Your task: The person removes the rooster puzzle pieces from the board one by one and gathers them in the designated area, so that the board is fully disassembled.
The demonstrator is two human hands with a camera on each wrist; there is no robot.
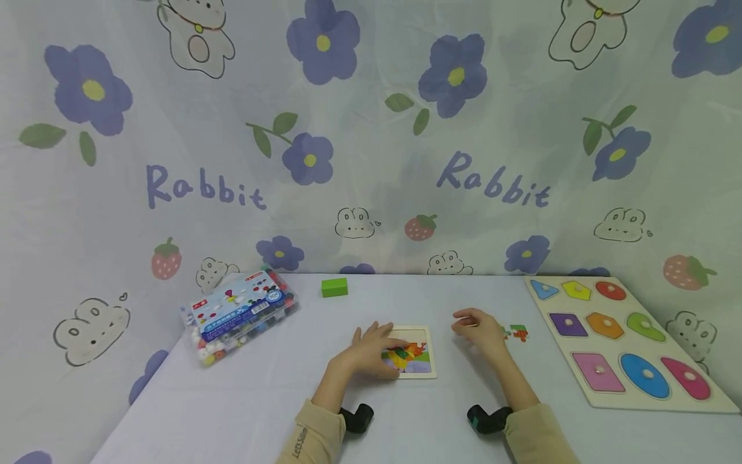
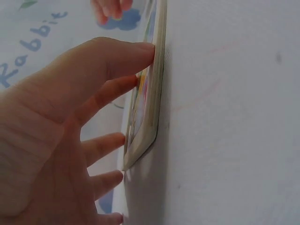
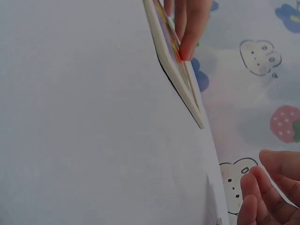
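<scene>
A small jigsaw puzzle (image 1: pixel 417 357) with a pale wooden frame lies on the white table in the head view, showing a colourful picture. My left hand (image 1: pixel 368 353) rests on its left part with fingers spread. In the left wrist view, the thumb (image 2: pixel 133 49) touches the frame's near edge and the index finger reaches onto the picture. My right hand (image 1: pixel 478 327) hovers to the right of the puzzle, fingers loosely bent and holding nothing visible; the right wrist view shows its fingertips (image 3: pixel 251 180) apart from the frame. Loose red and green puzzle pieces (image 1: pixel 518 332) lie just beyond it, partly hidden by the hand.
A wooden shape board (image 1: pixel 585 380) with several knobbed coloured shapes lies at the right. On the left is a clear plastic box (image 1: pixel 243 309) of colourful beads. A green block (image 1: pixel 334 287) sits at the back, before a printed cloth backdrop (image 1: pixel 371 129).
</scene>
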